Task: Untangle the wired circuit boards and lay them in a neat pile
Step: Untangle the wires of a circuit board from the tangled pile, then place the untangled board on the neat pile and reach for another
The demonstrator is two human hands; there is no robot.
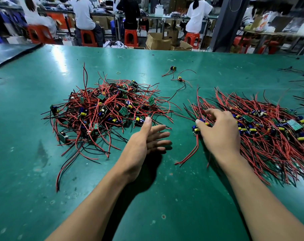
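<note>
R hand [220, 134] pinches board [196, 129], L hand [146, 140] splayed

One view, from a camera worn on the person's head, above the near edge of the table [43, 171]. It faces forward and down across the table, close enough that both forearms run in from the bottom edge. The left hand [144, 141] and the right hand [220, 131], which pinches a board [196, 129], sit mid-frame. The wide lens bows the table's far edge. The tangle [104, 108] lies left of the table's middle, the pile [269, 133] right, cut by the frame. Beyond the far edge, stools [88, 38] blur.
</note>
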